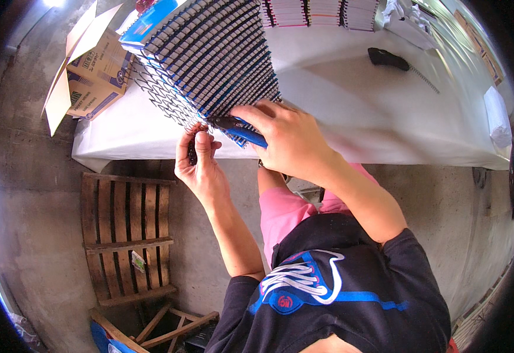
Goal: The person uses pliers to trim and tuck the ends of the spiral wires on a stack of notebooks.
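Observation:
A tall stack of spiral-bound notebooks (210, 56) stands at the table's near edge, its bound spines toward me. Loose ends of the black coils (157, 97) stick out past the stack's left side. My right hand (292, 138) is wrapped round blue-handled pliers (248, 134), whose dark jaws point left at the lower coil ends. Close to those jaws, my left hand (204, 170) is closed with thumb and fingers bent. A dark piece of coil (193, 153) shows between its fingers; its far end is hidden.
A white-covered table (327, 76) spans the front. An open cardboard box (98, 73) sits left of the stack. More bound notebooks (321, 15) line the back. A black object with a trailing coil (389, 59) lies at right. A wooden pallet (127, 235) leans below left.

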